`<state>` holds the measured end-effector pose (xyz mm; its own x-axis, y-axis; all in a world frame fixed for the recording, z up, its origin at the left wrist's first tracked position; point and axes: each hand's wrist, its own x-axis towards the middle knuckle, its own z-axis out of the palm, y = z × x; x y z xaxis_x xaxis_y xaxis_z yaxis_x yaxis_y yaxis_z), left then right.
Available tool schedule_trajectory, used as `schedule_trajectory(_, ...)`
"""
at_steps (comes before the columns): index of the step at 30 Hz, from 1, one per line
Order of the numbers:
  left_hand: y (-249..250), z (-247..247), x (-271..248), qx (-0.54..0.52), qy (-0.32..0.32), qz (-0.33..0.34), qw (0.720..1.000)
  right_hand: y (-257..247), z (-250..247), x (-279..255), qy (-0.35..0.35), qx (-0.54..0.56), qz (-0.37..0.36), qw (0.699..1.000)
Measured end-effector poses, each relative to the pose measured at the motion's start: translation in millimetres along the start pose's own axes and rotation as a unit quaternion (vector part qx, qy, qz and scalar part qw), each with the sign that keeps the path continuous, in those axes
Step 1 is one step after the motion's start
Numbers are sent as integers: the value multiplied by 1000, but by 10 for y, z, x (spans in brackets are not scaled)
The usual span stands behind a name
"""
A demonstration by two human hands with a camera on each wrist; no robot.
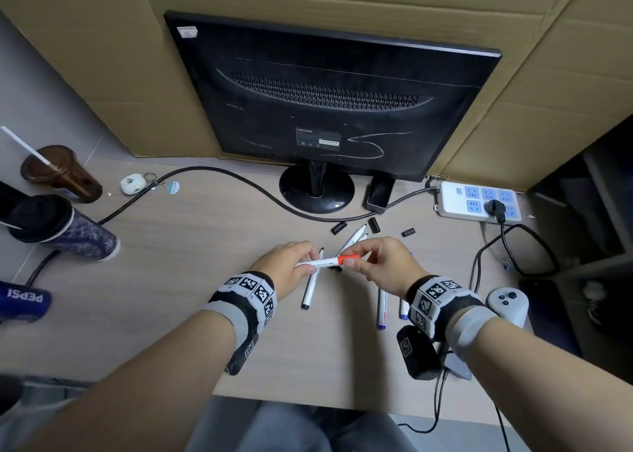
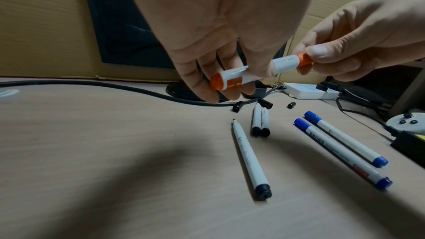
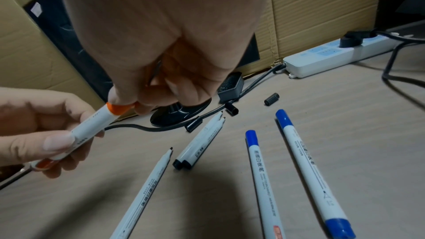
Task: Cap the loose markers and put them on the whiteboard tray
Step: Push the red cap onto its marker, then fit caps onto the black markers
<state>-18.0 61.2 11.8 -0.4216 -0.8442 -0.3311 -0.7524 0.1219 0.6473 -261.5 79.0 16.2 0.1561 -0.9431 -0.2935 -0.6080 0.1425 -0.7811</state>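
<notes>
Farthest to the left of our fingers, well apart from them, a brown plastic cup with a white straw (image 1: 63, 174) and a dark patterned tumbler (image 1: 65, 229) lie on the pale wooden desk (image 1: 178, 280).

Our left hand (image 1: 291, 266) has its fingers curled round the white barrel of the orange-capped whiteboard marker (image 1: 329, 261), which we hold level above the desk between both hands. Our right hand (image 1: 383, 266) pinches the marker's orange cap (image 2: 303, 60) between thumb and fingertips; the cap sits on the barrel's end.

Directly beneath our left fingers lies one uncapped white marker with a black end (image 2: 249, 157), its tip bare. Just beyond our fingertips, two more uncapped black-ended markers (image 2: 260, 121) lie side by side, touching. Past them, three small loose black caps (image 3: 232, 110) are scattered near the black round monitor stand (image 1: 317, 191).

Below our right hand, two white markers with blue caps (image 3: 306, 168) lie nearly parallel, close but apart.

Further right, a small dark open-topped box (image 3: 231, 86) sits beyond the caps, and a white power strip with blue sockets (image 1: 479, 201) lies well apart from our fingers. A light grey controller (image 1: 508, 302) rests just beside our right wrist.
</notes>
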Motion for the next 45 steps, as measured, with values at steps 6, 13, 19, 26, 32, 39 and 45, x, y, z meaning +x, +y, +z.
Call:
schedule_trajectory(6, 46, 52, 58, -34, -22, -3, 999, -22, -109, -24, -2, 19, -5, 1000)
schedule_trajectory(13, 144, 59, 95, -42, -15, 5, 999, 49, -173, -39, -5, 95, 25, 995)
schedule_trajectory(19, 409, 158, 118, -113, 4, 18, 993, 21, -156, -65, 49, 329, 59, 941)
schedule_trajectory(26, 187, 384, 159, -4, 28, -93, 995, 270, 12, -63, 80, 202, 148, 965)
schedule_trajectory(32, -78, 561, 220, 33, 34, -192, 980, 578, 263, -89, 82, -16, 139, 987)
schedule_trajectory(39, -175, 663, 335, 49, 1, -237, 970, 657, 380, -7, 43, -63, 132, 988)
schedule_trajectory(45, -203, 589, 380, 76, -19, -247, 966, 635, 313, 91, 53, -94, 126, 986)
